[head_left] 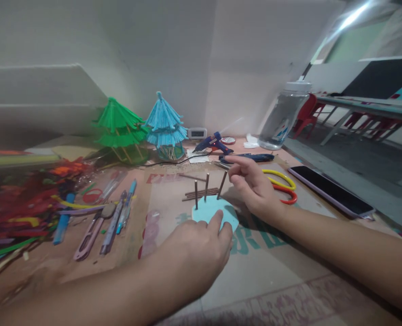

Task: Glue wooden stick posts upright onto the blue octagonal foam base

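- Resting the left hand [197,253] on the near edge of the pale blue base [204,213], we could not tell whether its grip pinched or merely pressed.
- We held the right hand [253,188], grip loosely parted, just beside the tilted rightmost stick [222,185].
- We saw two more sticks [206,188] upright on the base.
- Behind, our loose sticks [201,194] lay on the cardboard [167,194].

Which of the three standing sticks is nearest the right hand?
The rightmost stick, tilted right, beside the right hand; the other two stand farther left, nearly upright.
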Action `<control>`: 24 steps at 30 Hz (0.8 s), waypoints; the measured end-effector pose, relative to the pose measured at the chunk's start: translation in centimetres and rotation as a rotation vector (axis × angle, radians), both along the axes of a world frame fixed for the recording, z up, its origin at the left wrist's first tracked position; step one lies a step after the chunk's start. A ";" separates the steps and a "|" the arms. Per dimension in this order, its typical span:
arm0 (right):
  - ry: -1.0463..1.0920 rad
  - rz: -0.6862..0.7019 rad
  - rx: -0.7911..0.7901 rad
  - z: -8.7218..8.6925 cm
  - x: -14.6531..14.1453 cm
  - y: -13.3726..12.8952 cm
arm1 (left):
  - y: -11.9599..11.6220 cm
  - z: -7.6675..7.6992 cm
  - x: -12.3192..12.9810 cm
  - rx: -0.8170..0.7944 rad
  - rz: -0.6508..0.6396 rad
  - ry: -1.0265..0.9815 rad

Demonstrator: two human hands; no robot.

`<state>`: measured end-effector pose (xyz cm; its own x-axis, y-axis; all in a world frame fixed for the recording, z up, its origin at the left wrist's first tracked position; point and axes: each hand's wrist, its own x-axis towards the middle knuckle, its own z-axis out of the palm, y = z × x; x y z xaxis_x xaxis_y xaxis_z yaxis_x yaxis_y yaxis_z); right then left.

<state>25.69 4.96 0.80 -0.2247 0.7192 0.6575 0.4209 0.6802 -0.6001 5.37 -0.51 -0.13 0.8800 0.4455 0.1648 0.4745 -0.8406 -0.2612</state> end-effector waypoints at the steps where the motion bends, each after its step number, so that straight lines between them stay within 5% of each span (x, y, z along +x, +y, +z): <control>1: -0.030 -0.016 0.020 0.1 0.0 -0.2 | 0.0 0.0 0.0 0.004 0.003 -0.007; 18: -0.070 -0.019 0.021 0.0 0.1 0.1 | 0.0 0.3 0.2 -0.051 -0.063 0.081; 24: -0.104 -0.029 -0.157 0.1 -0.2 0.5 | -0.1 0.4 0.1 -0.077 -0.056 0.097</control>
<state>25.47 5.45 0.95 -0.2636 0.8182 0.5110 0.5040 0.5684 -0.6503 5.45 -0.59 0.28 0.9141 0.4031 0.0448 0.4017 -0.8845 -0.2371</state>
